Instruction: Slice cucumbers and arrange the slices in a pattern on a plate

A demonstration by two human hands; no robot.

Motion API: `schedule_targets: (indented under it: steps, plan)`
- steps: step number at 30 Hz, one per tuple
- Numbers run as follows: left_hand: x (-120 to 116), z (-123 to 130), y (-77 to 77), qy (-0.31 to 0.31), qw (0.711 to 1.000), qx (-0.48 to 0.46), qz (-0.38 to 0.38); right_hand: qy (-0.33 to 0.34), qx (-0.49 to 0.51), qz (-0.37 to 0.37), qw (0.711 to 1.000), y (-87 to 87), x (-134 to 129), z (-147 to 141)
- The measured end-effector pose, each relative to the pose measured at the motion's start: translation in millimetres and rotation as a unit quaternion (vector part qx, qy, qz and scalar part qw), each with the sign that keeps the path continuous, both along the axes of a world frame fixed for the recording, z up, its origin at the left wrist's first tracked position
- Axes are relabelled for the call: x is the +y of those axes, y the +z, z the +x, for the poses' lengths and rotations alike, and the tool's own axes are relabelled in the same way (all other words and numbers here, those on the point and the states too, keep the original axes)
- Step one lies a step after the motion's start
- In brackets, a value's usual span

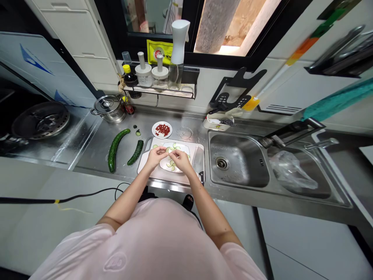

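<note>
Over a white plate [166, 167] my left hand [155, 158] and my right hand [181, 161] meet, fingertips pinched around a thin cucumber slice [168, 150]. Green-edged cucumber slices [175, 146] are laid out on the plate, partly hidden by my hands. Beneath it is a pale cutting board [155, 174], with a knife [199, 161] lying along its right side. Left of the board rest a cut cucumber [135, 153] and a longer whole cucumber [117, 149]. Small cucumber end pieces [138, 133] lie behind them.
Behind the board stands a small dish of chopped red pieces [162, 130]. A lidded steel pot [108, 109] and a frying pan [40, 119] are to the left. To the right are a sink [239, 159] and a clear plastic bag [291, 169]. Above hangs a seasoning rack [163, 91].
</note>
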State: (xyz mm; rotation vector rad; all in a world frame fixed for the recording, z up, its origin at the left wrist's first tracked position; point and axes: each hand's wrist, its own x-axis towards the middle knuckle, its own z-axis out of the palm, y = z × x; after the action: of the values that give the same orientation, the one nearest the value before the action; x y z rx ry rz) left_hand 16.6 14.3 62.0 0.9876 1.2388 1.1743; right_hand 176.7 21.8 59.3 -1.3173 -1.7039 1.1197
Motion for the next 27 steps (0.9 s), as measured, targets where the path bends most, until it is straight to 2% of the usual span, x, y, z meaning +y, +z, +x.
schedule_targets:
  steps: [10, 20, 24, 27]
  plan:
    - [3.0, -0.4, -8.9, -0.005, 1.0, -0.003, 0.009, 0.023, 0.05, -0.064, 0.996, -6.9, 8.4, -0.6]
    - [7.8, 1.3, -28.4, -0.002, 0.998, 0.041, 0.043, 0.031, 0.099, -0.094, 0.99, -18.5, 13.5, -3.8]
    - [10.9, 0.2, -35.8, -0.002, 0.997, 0.057, 0.043, 0.035, 0.094, -0.102, 0.99, -28.6, 17.0, -3.6]
    - [15.2, -3.7, -44.9, -0.011, 0.997, 0.064, 0.029, 0.034, 0.045, -0.097, 0.994, -38.8, 21.4, -3.8]
